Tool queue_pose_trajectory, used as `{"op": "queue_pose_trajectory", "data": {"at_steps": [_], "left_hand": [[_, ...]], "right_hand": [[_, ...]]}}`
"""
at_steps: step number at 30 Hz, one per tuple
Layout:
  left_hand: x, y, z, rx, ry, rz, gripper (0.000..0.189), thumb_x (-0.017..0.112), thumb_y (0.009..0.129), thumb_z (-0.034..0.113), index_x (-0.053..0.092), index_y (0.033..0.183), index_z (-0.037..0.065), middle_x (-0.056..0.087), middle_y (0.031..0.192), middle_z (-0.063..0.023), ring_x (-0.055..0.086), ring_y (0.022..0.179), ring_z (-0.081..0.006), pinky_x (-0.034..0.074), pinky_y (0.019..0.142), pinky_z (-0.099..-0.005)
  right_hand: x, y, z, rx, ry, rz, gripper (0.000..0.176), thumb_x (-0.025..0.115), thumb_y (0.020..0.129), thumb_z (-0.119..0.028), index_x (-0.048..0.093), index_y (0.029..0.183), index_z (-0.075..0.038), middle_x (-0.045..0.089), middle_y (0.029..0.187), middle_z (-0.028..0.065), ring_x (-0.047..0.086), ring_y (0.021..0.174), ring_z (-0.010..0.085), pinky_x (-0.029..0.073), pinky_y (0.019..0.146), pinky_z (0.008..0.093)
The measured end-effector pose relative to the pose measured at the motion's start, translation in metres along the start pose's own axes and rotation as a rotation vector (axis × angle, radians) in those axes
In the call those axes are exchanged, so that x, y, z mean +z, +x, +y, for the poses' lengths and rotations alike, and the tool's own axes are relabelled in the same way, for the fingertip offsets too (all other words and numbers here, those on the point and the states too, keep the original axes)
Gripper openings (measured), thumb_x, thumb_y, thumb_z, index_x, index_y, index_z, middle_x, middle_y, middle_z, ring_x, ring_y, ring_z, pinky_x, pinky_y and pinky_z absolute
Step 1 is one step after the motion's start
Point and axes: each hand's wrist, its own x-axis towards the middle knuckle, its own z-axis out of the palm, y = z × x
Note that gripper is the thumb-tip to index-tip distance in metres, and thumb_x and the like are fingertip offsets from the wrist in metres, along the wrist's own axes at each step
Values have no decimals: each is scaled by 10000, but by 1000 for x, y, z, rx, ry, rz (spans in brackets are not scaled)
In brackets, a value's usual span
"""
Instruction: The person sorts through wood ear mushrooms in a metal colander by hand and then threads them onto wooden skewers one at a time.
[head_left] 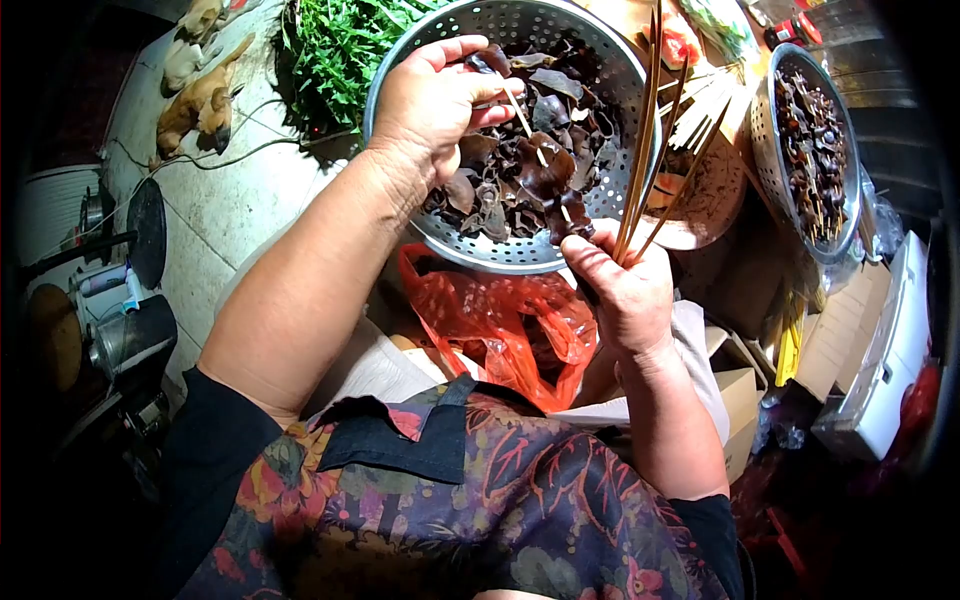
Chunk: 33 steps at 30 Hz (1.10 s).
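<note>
Over a perforated metal colander [490, 258] full of dark wood ear fungus pieces [560, 90], my left hand [435, 105] pinches a dark piece at the upper end of a thin wooden skewer [518, 112]. More dark fungus [547, 172] is threaded farther down that skewer. Its lower end meets my right hand [625, 285], closed at the colander's near right rim. Several brown sticks [650, 140] also rise from my right hand, fanned upward. A red plastic bag [500, 310] lies just below the colander, between my forearms.
A second colander [765, 150] at the right holds skewered dark pieces. Green leafy vegetables [335, 60] are at the top left. Two dogs [205, 100] lie on the tiled floor. Pale skewers [705, 105], a white box [880, 360] and cardboard [845, 320] are on the right.
</note>
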Motion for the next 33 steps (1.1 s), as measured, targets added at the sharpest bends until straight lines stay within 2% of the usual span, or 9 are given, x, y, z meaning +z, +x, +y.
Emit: {"op": "queue_pose_trajectory", "data": {"at_steps": [2,7,10,13,20,23,25,28,33], "left_hand": [[-9,4,1,-67,-24,-43,276,577,827,-4,505,1094,-12,618,944,-133,659,847,-224,570,662,-263],[-16,10,4,-115,-111,-37,244,564,852,39,535,1090,-4,650,907,-108,666,795,-208,566,653,-281],[-18,7,11,-166,125,-100,239,575,861,63,568,1091,-3,654,891,-98,661,771,-173,558,644,-263],[-17,4,11,-213,144,-136,234,572,864,62,569,1087,-8,655,891,-97,659,751,-166,554,627,-258],[-14,0,1,-306,185,-249,176,583,858,83,594,1020,14,659,855,-76,653,760,-139,541,660,-253],[-12,-2,1,-297,144,-238,170,587,860,113,590,1009,31,659,841,-72,651,728,-145,542,649,-257],[-13,2,-2,-294,95,-204,193,564,868,105,562,1049,39,652,872,-82,649,765,-170,543,686,-285],[-13,6,-3,-222,-152,-97,245,519,865,46,517,1109,43,628,960,-111,631,888,-212,526,766,-343],[-13,7,-2,-89,-61,-43,253,541,837,-4,539,1088,15,629,952,-105,641,840,-185,539,746,-312]], "right_hand": [[0,0,1,1,-17,-4,122,681,796,-112,625,799,-4,542,651,-51,452,590,28,363,533,186],[-3,-2,3,5,-7,-13,109,677,796,-104,622,793,-9,545,657,-54,453,582,25,359,527,179],[-4,-4,0,77,93,-40,97,676,798,-98,621,793,-17,548,659,-52,452,572,20,354,516,176],[-9,-3,-6,111,94,-84,85,674,799,-88,620,796,-22,550,657,-49,452,564,17,351,506,175],[-7,0,1,33,56,-63,78,661,810,-90,628,779,-27,540,637,-52,442,557,19,342,506,176],[-8,0,4,24,57,-38,80,657,809,-89,629,788,-17,544,637,-50,449,557,21,345,506,177],[-7,-1,2,35,71,-31,84,655,808,-91,629,790,-13,546,637,-48,452,557,22,346,504,178],[-7,-4,-4,49,75,-37,91,655,807,-95,630,799,-8,551,638,-42,458,555,25,350,500,180],[-10,-3,-4,92,87,-53,90,654,805,-90,630,823,-5,562,656,-33,465,556,30,354,504,180]]}}
